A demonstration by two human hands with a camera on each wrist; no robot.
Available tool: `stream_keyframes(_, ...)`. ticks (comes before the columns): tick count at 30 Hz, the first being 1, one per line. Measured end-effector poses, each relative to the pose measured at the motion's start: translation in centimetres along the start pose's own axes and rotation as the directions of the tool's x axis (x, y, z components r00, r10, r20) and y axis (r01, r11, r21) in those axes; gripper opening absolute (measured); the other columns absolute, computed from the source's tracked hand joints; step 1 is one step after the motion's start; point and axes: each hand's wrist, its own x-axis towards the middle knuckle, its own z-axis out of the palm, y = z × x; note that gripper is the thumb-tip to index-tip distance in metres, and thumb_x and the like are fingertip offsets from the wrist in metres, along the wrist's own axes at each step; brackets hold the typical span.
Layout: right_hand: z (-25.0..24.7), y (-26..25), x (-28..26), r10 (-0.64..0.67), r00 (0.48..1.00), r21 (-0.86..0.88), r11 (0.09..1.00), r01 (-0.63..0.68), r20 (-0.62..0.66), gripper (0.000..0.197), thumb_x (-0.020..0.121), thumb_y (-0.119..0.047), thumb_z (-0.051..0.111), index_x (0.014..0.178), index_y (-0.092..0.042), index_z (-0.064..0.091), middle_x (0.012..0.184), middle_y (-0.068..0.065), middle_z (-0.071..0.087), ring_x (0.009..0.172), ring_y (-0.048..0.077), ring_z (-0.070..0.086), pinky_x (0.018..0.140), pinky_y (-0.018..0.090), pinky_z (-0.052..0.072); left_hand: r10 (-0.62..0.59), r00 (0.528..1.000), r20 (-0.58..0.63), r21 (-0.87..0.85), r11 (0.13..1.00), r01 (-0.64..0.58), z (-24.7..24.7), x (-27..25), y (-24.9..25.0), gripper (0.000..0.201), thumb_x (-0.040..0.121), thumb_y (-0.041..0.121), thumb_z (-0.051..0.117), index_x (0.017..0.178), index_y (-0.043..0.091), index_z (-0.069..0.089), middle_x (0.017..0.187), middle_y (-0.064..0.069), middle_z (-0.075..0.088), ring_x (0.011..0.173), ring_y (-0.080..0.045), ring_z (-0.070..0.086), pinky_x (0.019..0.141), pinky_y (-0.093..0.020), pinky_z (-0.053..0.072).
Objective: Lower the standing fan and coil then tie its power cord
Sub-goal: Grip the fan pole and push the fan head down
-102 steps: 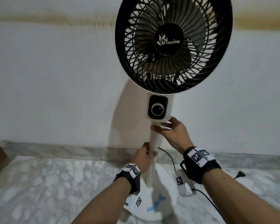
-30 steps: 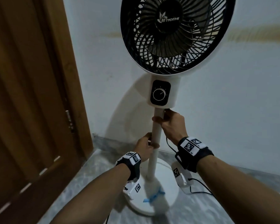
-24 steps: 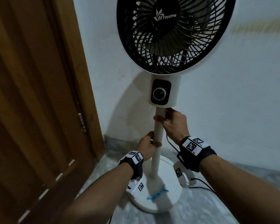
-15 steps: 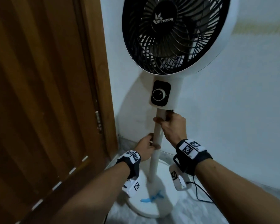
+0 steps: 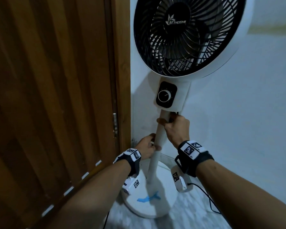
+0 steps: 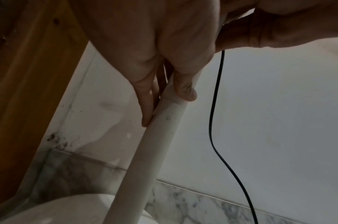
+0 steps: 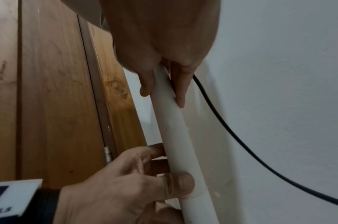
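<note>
Marble floor [image 5: 188,217], white wall [image 5: 246,113], wooden door [image 5: 48,96] alongside.

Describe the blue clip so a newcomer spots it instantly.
Find the white standing fan beside the wooden door, then follow its pole down to the round white base. The blue clip lies on the base in front of the pole, the only coloured item there.

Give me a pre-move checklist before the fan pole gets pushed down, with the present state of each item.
1. Right hand grip on upper pole, under the control box: ok.
2. Left hand grip at the pole joint: ok.
3. Joint lock released: cannot tell.
4. Power cord hangs free behind the pole, apart from the joint: ok.
5. Base flat on the floor: cannot tell.
6. Plug out of the socket: cannot tell.
</note>
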Motion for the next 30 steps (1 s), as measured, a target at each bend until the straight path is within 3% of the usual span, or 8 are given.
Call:
stream_keyframes(3,1.3,-0.3,0.5,0.019,1.0,-0.027,0.999,-0.02,-0.019,0.034,0.079,-0.034,0.079,0.093,-0.003,0.076,0.086,0.013,0.076,0.078,0.032,0.067,0.059,0.021,0.037,0.014,1.0,0.004,0.012,1.0,-0.014,-0.9,0.8,-0.8,0.044,0.087,0.008,0.063,0.128,0.018,0.052,0.124,-0.013,0.065,0.11,-0.031,0.064,0.098,-0.044,0.053)
stream_keyframes(8,2.9,0.0,0.8,0.079,0.997,-0.036,0.996,-0.08,-0.023,0.031,0.077,-0.03,0.08,0.087,-0.001,0.077,0.074,0.008,0.069,0.064,0.02,0.057,0.047,0.005,0.038,0.011,0.999,0.031,-0.005,1.0,-0.011,-1.5,1.8,-2.5,0.042,0.087,0.004,0.061,0.127,0.013,0.051,0.124,-0.016,0.063,0.112,-0.034,0.062,0.101,-0.05,0.052)
stream_keyframes(13,4.1,0.5,0.2,0.094,0.995,-0.052,0.994,-0.095,-0.017,0.03,0.077,-0.03,0.08,0.081,0.0,0.076,0.07,0.008,0.07,0.058,0.02,0.056,0.045,0.006,0.037,0.029,0.998,0.05,0.012,0.999,-0.03,-1.7,1.8,-3.8,0.04,0.082,0.013,0.068,0.119,0.017,0.052,0.118,-0.013,0.063,0.106,-0.035,0.063,0.094,-0.055,0.055)
stream_keyframes(18,4.6,0.6,-0.2,0.092,0.996,-0.05,0.994,-0.092,-0.008,0.028,0.077,-0.029,0.08,0.08,-0.001,0.076,0.066,0.005,0.067,0.05,0.004,0.052,0.045,0.006,0.037,0.028,0.997,0.067,0.021,0.999,-0.03,-2.0,1.6,-4.2,0.038,0.082,0.014,0.069,0.115,0.019,0.051,0.116,-0.014,0.063,0.105,-0.035,0.064,0.09,-0.055,0.056)
stream_keyframes(23,5.1,0.7,-0.7,0.083,0.997,-0.032,0.996,-0.083,0.0,0.029,0.076,-0.029,0.081,0.082,-0.001,0.076,0.073,0.01,0.074,0.061,0.021,0.064,0.048,0.009,0.042,0.032,0.997,0.071,0.038,0.999,-0.035,-2.2,1.3,-4.6,0.049,0.075,0.023,0.072,0.118,0.02,0.051,0.117,-0.012,0.064,0.105,-0.033,0.064,0.091,-0.055,0.056)
stream_keyframes(27,5.3,0.5,-1.1,0.089,0.996,-0.007,0.996,-0.089,0.019,0.031,0.075,-0.029,0.082,0.089,-0.002,0.077,0.082,0.01,0.077,0.074,0.024,0.071,0.069,0.032,0.056,0.011,0.995,0.099,0.09,0.996,-0.02,-2.8,0.9,-4.2,0.051,0.077,0.021,0.074,0.121,0.02,0.049,0.118,-0.011,0.063,0.107,-0.03,0.064,0.094,-0.052,0.055)
stream_keyframes(28,5.2,0.5,-1.1,0.092,0.996,-0.007,0.996,-0.092,0.018,0.032,0.076,-0.029,0.081,0.092,-0.002,0.076,0.085,0.01,0.077,0.076,0.024,0.071,0.069,0.029,0.056,0.006,0.994,0.107,0.11,0.994,-0.018,-2.8,0.9,-4.0,0.051,0.079,0.019,0.073,0.123,0.02,0.048,0.119,-0.01,0.063,0.107,-0.029,0.064,0.095,-0.051,0.055)
stream_keyframes(30,5.0,0.7,-1.3,0.087,0.996,-0.019,0.996,-0.087,0.016,0.034,0.077,-0.03,0.08,0.096,-0.002,0.075,0.09,0.009,0.078,0.08,0.023,0.072,0.062,0.013,0.05,-0.007,0.994,0.112,0.15,0.989,-0.01,-2.7,0.8,-3.6,0.05,0.082,0.017,0.072,0.125,0.021,0.047,0.121,-0.01,0.062,0.109,-0.029,0.063,0.098,-0.051,0.053)
